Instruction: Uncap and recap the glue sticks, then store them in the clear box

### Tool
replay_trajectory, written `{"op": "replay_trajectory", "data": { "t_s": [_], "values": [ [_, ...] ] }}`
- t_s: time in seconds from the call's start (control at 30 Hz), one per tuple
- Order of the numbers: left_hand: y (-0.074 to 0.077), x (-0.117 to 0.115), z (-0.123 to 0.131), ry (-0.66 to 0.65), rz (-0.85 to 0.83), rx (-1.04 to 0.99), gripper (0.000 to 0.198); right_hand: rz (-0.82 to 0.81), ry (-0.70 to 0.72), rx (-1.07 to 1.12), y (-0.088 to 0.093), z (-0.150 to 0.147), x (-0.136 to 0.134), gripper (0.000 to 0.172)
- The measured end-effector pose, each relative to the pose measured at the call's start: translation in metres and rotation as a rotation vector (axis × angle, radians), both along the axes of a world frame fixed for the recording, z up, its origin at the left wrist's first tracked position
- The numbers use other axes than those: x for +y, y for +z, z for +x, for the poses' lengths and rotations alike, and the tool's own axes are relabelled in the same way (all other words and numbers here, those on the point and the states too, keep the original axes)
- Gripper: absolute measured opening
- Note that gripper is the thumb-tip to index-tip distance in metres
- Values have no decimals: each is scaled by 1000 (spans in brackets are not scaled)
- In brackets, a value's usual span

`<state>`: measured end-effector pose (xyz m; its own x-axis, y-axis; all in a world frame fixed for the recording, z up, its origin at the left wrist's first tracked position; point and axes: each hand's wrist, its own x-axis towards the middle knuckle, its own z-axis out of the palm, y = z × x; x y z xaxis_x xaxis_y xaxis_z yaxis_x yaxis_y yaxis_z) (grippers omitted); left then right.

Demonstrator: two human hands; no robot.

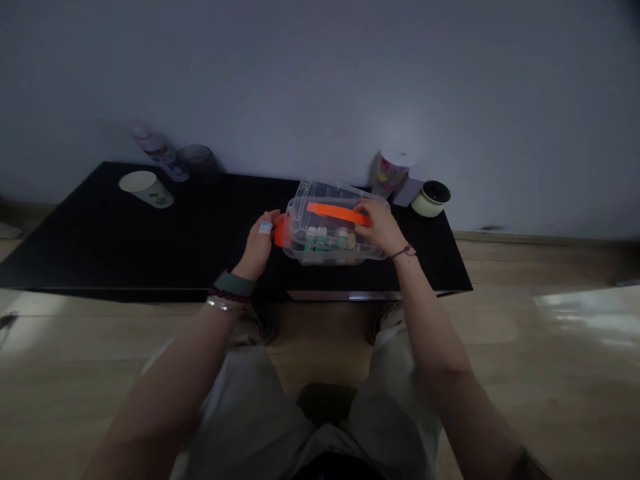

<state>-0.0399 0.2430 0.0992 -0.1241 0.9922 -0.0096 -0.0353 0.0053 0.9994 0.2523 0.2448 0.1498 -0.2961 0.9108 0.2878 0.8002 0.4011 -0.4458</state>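
Observed from my remote station: a clear plastic box point(330, 233) stands on the black table point(150, 247), close to the table's near edge and right of its middle. The box has its lid point(325, 197) in place, with an orange handle point(337, 213) lying flat across the top. Through the wall I see a row of small bottles point(325, 237); their labels are too small to read. The left hand point(260, 243) is at the box's left end, fingers curled and nearly closed, pinching the orange clasp point(281, 231) there. The right hand point(383, 227) is cupped over the box's right end, fingers bent onto the lid and touching the end of the handle, so it holds the box at that side. Both forearms reach over the table's near edge. At the table's far left corner a paper cup point(146, 187) lies on its side, with a blurred spray bottle point(159, 152) and a dark round item point(199, 162) just behind it, against the wall. At the table's far right corner I note a white-capped canister point(391, 170), a small white carton point(409, 190) and a pale round tub point(431, 198) with a dark top, all just beyond the box. The floor before the table's near edge is pale wood.
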Motion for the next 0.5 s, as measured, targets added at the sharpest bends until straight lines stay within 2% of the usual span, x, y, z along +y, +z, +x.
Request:
{"op": "replay_trajectory", "data": {
  "t_s": [0.23,0.5],
  "values": [
    [-3,2,-3,-8,5,15,59,-21,44,-66,-2,-25,3,33],
    [-1,3,-5,-49,42,173,45,-55,66,-62,-6,-26,5,31]
  ]
}}
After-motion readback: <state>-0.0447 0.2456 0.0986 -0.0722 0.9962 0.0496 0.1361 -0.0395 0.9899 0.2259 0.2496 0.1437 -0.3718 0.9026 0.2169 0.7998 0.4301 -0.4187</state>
